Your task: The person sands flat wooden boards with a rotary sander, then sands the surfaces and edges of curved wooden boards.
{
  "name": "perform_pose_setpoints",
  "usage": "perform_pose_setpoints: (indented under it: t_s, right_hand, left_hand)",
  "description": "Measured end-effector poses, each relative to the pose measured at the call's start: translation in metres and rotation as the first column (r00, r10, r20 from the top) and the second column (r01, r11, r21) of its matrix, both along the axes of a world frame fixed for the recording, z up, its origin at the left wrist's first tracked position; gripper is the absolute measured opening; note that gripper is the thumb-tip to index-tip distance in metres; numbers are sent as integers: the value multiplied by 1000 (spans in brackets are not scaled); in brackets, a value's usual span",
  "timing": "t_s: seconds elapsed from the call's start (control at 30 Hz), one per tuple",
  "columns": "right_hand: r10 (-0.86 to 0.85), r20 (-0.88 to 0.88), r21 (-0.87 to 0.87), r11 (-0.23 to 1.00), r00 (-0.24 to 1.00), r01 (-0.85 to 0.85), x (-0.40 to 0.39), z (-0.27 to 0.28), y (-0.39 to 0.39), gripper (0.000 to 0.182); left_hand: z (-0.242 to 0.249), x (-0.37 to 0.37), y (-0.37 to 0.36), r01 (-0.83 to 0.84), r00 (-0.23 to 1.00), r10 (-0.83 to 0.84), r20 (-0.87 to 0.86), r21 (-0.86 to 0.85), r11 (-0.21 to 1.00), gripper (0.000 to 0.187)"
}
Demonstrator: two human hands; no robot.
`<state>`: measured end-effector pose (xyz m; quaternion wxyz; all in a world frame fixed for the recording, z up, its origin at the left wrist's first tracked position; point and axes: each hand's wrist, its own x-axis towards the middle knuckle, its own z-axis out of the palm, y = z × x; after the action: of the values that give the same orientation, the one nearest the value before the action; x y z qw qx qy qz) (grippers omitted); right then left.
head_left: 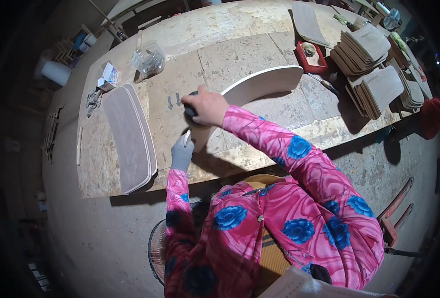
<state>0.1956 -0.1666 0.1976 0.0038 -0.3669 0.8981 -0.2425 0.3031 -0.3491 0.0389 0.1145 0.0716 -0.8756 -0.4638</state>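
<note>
A curved pale wooden panel (269,83) stands on its long edge on the worktable (180,47). It runs from the near edge up to the right. My left hand (182,152), in a grey glove, is closed on the panel's near end. Bare, my right hand (210,107) is wrapped round a rounded black hand tool (190,110) at the panel's upper edge. The tool's underside is hidden by my fingers and the panel. To the left lies a short stack of curved panels (129,136) with rounded corners.
Stacks of curved wooden pieces (361,52) stand at the right, beside a red box (311,57). At the back left are a clear plastic container (149,58) and a small white box (108,76). A fan (156,251) stands below the near edge.
</note>
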Motion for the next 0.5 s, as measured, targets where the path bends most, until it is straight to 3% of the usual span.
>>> perform_pose_setpoints:
  t_s: [0.03,0.07,0.17,0.23,0.27,0.33,0.4,0.5]
  right_hand:
    - [-5,8,4,1000,1000,5,4,0,-5,51]
    - [-10,17,9,1000,1000,10,6,0,-9,51]
    - [-115,46,-16,993,992,116,-15,5,20,44]
    - [-214,-2,6,977,977,214,-51,-2,54,46]
    - [-348,-3,75,935,938,347,-60,9,73,47]
    - [-436,-12,134,891,900,434,-90,14,110,50]
    - [-503,-21,149,853,864,501,-105,11,129,49]
    - [-397,-14,115,911,918,396,-80,5,107,48]
  left_hand:
    - [-5,-2,-4,-4,995,15,98,-111,994,40]
    - [-11,1,-7,-14,995,25,101,-112,994,40]
    - [37,16,18,43,989,-47,143,30,999,44]
    - [42,19,24,2,986,-18,167,94,996,43]
    - [43,19,24,-23,983,-6,185,153,988,43]
    - [30,15,20,-28,986,5,168,138,990,46]
    - [19,12,20,15,998,-27,59,197,980,47]
    - [10,12,20,49,998,-56,24,223,974,48]
